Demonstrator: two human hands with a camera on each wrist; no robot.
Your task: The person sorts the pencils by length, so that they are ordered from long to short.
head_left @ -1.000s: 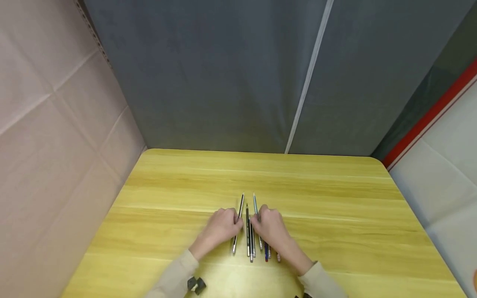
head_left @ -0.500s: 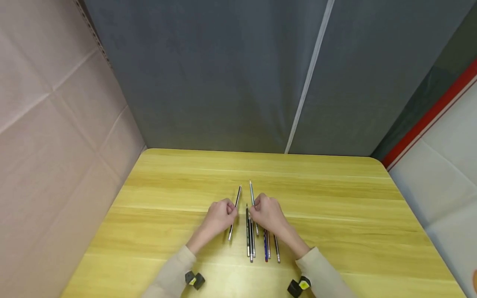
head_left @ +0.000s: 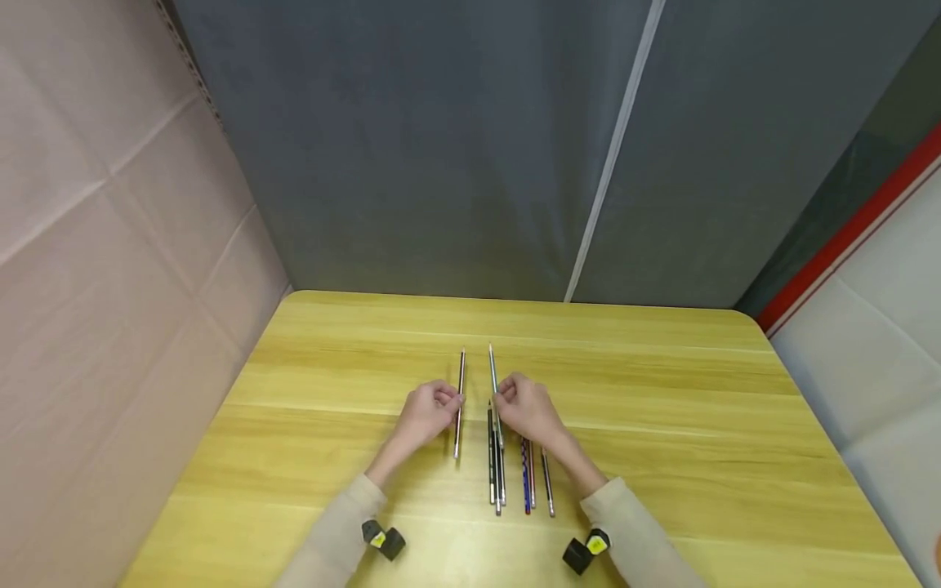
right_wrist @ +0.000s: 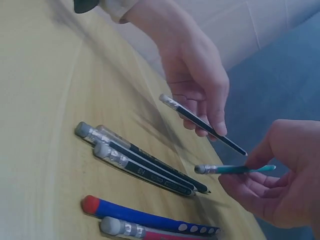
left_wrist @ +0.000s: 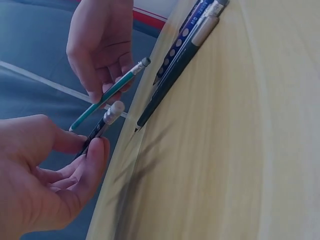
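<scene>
A yellow wooden table (head_left: pixel 662 392) with rounded far corners fills the lower view, its grain running left to right. Behind it hangs a grey cloth backdrop (head_left: pixel 412 147), crossed by a pale diagonal strip (head_left: pixel 613 155). On the left stands a creased cardboard wall (head_left: pixel 103 269). On the right, a red stripe (head_left: pixel 845 233) borders a white panel (head_left: pixel 882 327). The light is soft and even.

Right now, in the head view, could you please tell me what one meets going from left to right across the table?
Left hand → dark pencil it holds → teal pencil → right hand, with the loose pencils lying on the table below it.
</scene>
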